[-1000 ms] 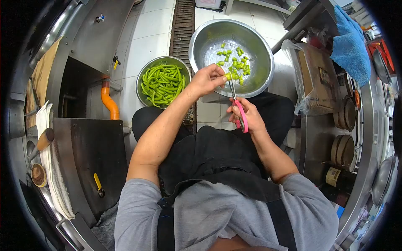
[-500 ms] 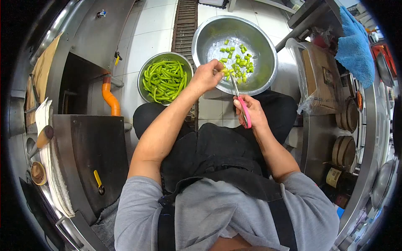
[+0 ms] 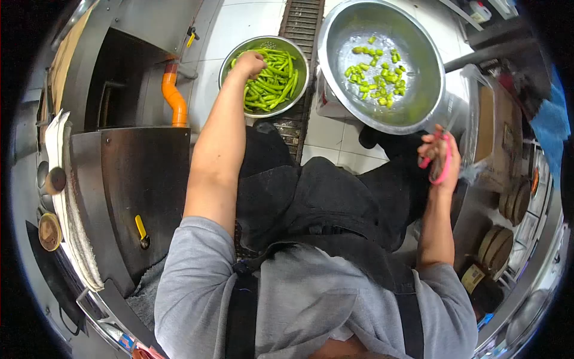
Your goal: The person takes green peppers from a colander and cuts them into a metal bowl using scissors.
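Observation:
My left hand (image 3: 250, 64) reaches into a metal colander (image 3: 303, 81) heaped with long green beans (image 3: 272, 87). Its fingers are curled closed over the heap, and their tips are hidden, so I cannot tell what they grip. On the right, my right hand (image 3: 442, 160) holds scissors with pink handles (image 3: 442, 164), blades pointing up and away. These scissors are beside the near right rim of a large steel bowl (image 3: 418, 45), apart from it. Inside that bowl lie many short cut bean pieces (image 3: 382, 78), scattered on the bottom.
A slatted floor drain (image 3: 299, 24) runs behind the colander and bowl. To the left stand a steel cabinet and an orange pipe (image 3: 173, 96). At right are a plastic-wrapped cardboard box (image 3: 499, 125), a blue cloth (image 3: 550, 122) and shelving.
My left hand has moved from the big bowl over to the colander. My right hand has drawn the scissors out to the right, away from the bowl. The view has shifted.

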`<state>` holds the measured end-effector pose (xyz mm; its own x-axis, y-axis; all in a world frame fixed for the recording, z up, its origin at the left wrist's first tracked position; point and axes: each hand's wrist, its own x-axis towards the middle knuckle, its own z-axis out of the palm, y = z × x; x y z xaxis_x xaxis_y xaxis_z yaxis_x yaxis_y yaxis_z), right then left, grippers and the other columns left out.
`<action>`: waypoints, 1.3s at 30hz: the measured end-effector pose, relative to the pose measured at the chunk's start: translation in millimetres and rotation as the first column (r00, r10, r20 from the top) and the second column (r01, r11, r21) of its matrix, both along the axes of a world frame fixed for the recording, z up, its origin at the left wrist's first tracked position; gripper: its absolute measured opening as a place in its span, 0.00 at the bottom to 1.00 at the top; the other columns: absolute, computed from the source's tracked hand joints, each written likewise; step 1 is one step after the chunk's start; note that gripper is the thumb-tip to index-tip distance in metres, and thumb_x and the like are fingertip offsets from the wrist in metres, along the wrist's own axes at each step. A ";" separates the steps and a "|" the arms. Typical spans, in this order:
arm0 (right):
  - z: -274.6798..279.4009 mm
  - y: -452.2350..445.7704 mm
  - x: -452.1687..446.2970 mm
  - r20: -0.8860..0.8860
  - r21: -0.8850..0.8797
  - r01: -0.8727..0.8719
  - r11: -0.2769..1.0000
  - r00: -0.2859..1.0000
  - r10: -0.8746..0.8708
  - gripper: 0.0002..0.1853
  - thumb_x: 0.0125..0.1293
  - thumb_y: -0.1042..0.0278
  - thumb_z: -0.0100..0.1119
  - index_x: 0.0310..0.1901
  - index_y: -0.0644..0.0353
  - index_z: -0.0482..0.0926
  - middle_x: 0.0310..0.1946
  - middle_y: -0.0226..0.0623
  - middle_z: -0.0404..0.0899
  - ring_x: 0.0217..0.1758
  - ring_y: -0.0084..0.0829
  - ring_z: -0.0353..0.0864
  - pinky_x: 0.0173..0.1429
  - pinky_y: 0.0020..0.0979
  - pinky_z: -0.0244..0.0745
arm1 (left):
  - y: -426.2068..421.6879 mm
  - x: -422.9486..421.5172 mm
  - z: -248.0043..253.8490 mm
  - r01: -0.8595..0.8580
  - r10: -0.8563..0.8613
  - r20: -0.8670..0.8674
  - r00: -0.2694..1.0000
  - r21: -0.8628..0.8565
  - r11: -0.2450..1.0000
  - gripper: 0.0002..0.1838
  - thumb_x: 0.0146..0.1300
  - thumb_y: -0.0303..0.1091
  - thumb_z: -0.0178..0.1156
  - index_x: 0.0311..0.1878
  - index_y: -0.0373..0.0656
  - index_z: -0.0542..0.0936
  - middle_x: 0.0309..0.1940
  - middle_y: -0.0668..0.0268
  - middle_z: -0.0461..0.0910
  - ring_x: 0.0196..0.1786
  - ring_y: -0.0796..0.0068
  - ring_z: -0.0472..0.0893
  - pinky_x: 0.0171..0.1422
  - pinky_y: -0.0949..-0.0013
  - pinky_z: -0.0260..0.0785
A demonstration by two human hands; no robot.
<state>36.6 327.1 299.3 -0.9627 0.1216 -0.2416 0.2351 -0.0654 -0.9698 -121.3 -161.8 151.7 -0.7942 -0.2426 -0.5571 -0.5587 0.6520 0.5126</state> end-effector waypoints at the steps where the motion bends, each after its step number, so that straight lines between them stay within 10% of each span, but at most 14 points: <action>1: -5.8 13.1 -2.7 -0.014 0.036 -0.008 0.999 1.000 0.009 0.26 0.68 0.54 0.56 0.58 0.67 0.69 0.36 0.41 0.80 0.29 0.28 0.81 0.29 0.25 0.75 | -0.3 0.0 -15.0 0.093 -0.094 -0.031 0.995 -0.029 0.995 0.18 0.55 0.32 0.64 0.50 0.39 0.80 0.33 0.61 0.83 0.29 0.71 0.83 0.30 0.68 0.76; 7: -25.7 4.3 -11.5 -0.191 0.090 0.022 0.996 0.982 -0.004 0.32 0.65 0.48 0.60 0.57 0.70 0.69 0.34 0.42 0.79 0.28 0.28 0.79 0.34 0.27 0.77 | 9.5 23.5 -135.6 0.478 -0.363 0.343 0.866 -0.357 0.803 0.19 0.53 0.40 0.59 0.45 0.41 0.84 0.43 0.53 0.84 0.46 0.57 0.83 0.53 0.61 0.74; 9: -28.4 3.1 -15.8 -0.172 0.048 0.021 0.999 0.985 -0.012 0.32 0.64 0.48 0.61 0.57 0.70 0.68 0.34 0.42 0.78 0.29 0.28 0.79 0.32 0.26 0.77 | 16.7 46.8 -196.0 0.380 -0.260 0.354 0.898 -0.332 0.863 0.21 0.54 0.40 0.60 0.49 0.40 0.82 0.54 0.54 0.79 0.54 0.55 0.80 0.60 0.60 0.71; 21: -21.0 -10.2 -28.6 -0.100 0.138 0.127 0.982 0.988 -0.114 0.42 0.54 0.42 0.69 0.58 0.69 0.67 0.35 0.41 0.77 0.29 0.28 0.79 0.29 0.24 0.75 | 57.5 44.9 -207.3 0.118 0.035 0.418 0.908 -0.335 0.935 0.17 0.62 0.37 0.52 0.51 0.44 0.82 0.55 0.57 0.79 0.58 0.58 0.79 0.59 0.57 0.72; 25: -22.9 -9.4 -23.9 -0.130 0.080 0.110 0.991 0.987 -0.099 0.45 0.51 0.39 0.71 0.58 0.70 0.67 0.35 0.40 0.78 0.29 0.27 0.79 0.30 0.24 0.75 | 41.1 32.7 -185.3 0.113 0.008 0.359 0.933 -0.316 0.942 0.19 0.59 0.39 0.54 0.49 0.41 0.82 0.55 0.54 0.78 0.57 0.57 0.79 0.59 0.57 0.72; 28: -20.5 -7.7 -17.4 -0.134 0.008 0.087 0.996 0.987 -0.085 0.42 0.53 0.42 0.70 0.58 0.70 0.68 0.34 0.40 0.79 0.29 0.27 0.79 0.30 0.24 0.76 | 27.4 14.5 -160.3 0.348 -0.264 0.254 0.931 -0.387 0.854 0.10 0.49 0.34 0.58 0.25 0.40 0.86 0.30 0.52 0.85 0.38 0.56 0.85 0.44 0.63 0.77; 31: -22.5 -2.2 -8.9 -0.149 -0.037 0.057 0.998 0.987 -0.062 0.30 0.62 0.59 0.64 0.59 0.71 0.68 0.35 0.42 0.79 0.29 0.28 0.80 0.30 0.25 0.76 | 14.5 -12.8 -84.6 0.175 -0.099 0.326 0.940 -0.214 0.961 0.16 0.54 0.38 0.56 0.38 0.37 0.84 0.39 0.50 0.83 0.41 0.54 0.84 0.50 0.59 0.75; 36: -18.0 0.3 -1.3 -0.198 -0.015 0.012 1.000 0.980 -0.015 0.20 0.65 0.70 0.58 0.55 0.70 0.70 0.32 0.40 0.79 0.25 0.26 0.79 0.29 0.23 0.74 | -8.4 -29.5 -7.0 -0.092 -0.078 -0.476 0.876 -0.324 0.942 0.17 0.56 0.42 0.58 0.40 0.38 0.81 0.32 0.52 0.83 0.34 0.51 0.84 0.46 0.55 0.75; 39: -11.7 -4.0 3.3 -0.193 -0.065 0.006 0.998 0.981 -0.019 0.19 0.66 0.71 0.57 0.56 0.68 0.70 0.32 0.41 0.80 0.25 0.25 0.79 0.28 0.23 0.73 | 34.0 -10.2 101.0 -0.097 0.223 -0.522 0.824 0.258 0.961 0.13 0.58 0.37 0.61 0.43 0.38 0.80 0.26 0.61 0.82 0.25 0.74 0.82 0.30 0.68 0.74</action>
<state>39.9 323.1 287.6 -0.9905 0.1245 -0.0586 0.0423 -0.1300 -0.9906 -131.5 -127.8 252.7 -0.9419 -0.3201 -0.1014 -0.2368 0.4191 0.8765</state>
